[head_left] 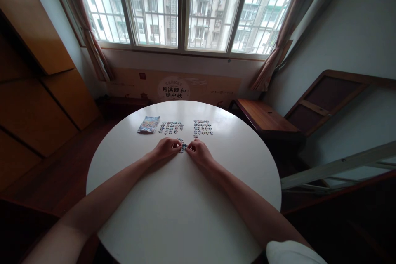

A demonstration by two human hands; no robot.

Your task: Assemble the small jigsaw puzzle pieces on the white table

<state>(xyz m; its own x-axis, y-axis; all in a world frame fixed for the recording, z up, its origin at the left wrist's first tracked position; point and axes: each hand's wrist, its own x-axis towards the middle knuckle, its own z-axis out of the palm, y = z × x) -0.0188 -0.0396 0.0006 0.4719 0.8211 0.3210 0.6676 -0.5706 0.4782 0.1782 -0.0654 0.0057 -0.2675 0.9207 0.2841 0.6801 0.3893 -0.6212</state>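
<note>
Head view: A round white table (pixel 182 206) fills the centre. A window (pixel 182 12) with bars outside stands beyond it, a wooden cabinet (pixel 18 119) to the left and a low wooden bench (pixel 262 116) to the right. On the far part of the table, a printed packet (pixel 149 125) lies left of two spread groups of puzzle pieces: the left group (pixel 168 126) and the right group (pixel 203 128). Both groups lie beyond the hands.

A small cluster of pieces (pixel 184 147) lies between the fingertips of the left hand (pixel 168 147) and the right hand (pixel 200 152), which partly hide it. On each hand, thumb and fingers are drawn close together at the cluster's edge; whether either grips a piece cannot be determined.
</note>
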